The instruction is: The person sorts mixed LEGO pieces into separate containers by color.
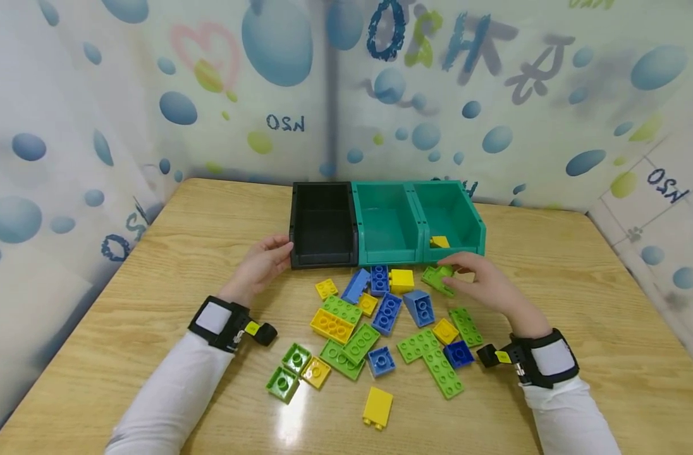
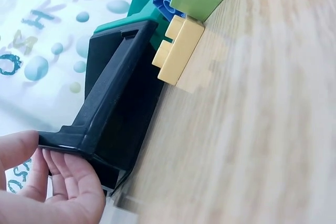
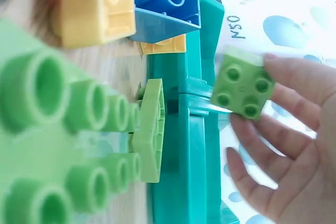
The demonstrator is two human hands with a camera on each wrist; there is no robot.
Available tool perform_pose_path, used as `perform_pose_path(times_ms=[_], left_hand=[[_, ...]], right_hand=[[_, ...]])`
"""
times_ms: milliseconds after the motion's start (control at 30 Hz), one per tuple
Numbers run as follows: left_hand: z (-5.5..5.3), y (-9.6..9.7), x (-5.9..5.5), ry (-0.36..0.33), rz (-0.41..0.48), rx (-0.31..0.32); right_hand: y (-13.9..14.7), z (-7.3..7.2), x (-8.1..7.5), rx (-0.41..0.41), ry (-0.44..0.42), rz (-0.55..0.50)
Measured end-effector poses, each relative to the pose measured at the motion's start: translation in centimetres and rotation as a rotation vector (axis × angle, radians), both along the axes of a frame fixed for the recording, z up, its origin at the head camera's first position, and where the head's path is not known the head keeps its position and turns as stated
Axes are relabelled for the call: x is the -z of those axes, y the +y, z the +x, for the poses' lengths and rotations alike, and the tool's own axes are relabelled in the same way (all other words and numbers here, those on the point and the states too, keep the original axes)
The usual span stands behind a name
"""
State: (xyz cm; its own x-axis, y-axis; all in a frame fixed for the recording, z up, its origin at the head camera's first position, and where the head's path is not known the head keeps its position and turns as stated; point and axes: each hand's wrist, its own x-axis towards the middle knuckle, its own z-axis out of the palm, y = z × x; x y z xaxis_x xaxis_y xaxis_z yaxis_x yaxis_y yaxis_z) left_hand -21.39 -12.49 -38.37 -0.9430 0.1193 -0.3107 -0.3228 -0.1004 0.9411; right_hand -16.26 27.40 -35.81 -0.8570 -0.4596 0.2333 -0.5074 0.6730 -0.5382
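Observation:
My left hand [image 1: 259, 266] grips the rim of the black bin [image 1: 325, 260] at its left side. In the left wrist view the thumb lies on top of the rim and the fingers curl under it. My right hand [image 1: 483, 284] pinches a small green toy brick [image 3: 241, 85] between thumb and fingertips, its studs facing the wrist camera. That hand is just in front of the right teal bin [image 1: 474, 221]. Below the held brick, another green brick [image 3: 152, 129] lies by the bin's front. Inside the right teal bin is a yellow brick [image 1: 439, 242].
The middle teal bin [image 1: 386, 218] stands between the black and right bins. Several blue, yellow and green bricks lie scattered before them, among them a blue brick [image 1: 387, 313], a green brick [image 1: 443, 373] and a yellow brick [image 1: 377, 407] nearest me. A patterned curtain [image 1: 437, 95] hangs behind.

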Motion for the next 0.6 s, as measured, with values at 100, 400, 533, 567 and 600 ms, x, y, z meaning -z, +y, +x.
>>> perform_pose_path(times_ms=[100,400,533,567,600], left_hand=[[0.0,0.0,0.1,-0.011,0.019,-0.003],[-0.3,-0.4,0.2,-0.006,0.08,0.003],[-0.2,-0.2,0.1,-0.012,0.082,0.002],[-0.1,-0.2,0.1,-0.012,0.079,0.002],[-0.1,-0.1,0.1,-0.014,0.076,0.001]], right_hand=[[-0.3,-0.4,-0.4,0.015,0.09,-0.042],[-3.6,-3.9,-4.3,0.09,-0.001,-0.12],[-5.5,-5.4,-5.8,0.138,-0.096,-0.126],[-5.9,-5.7,-6.0,0.142,-0.106,-0.124],[-6.4,-5.9,-6.0,0.144,-0.112,-0.117]])
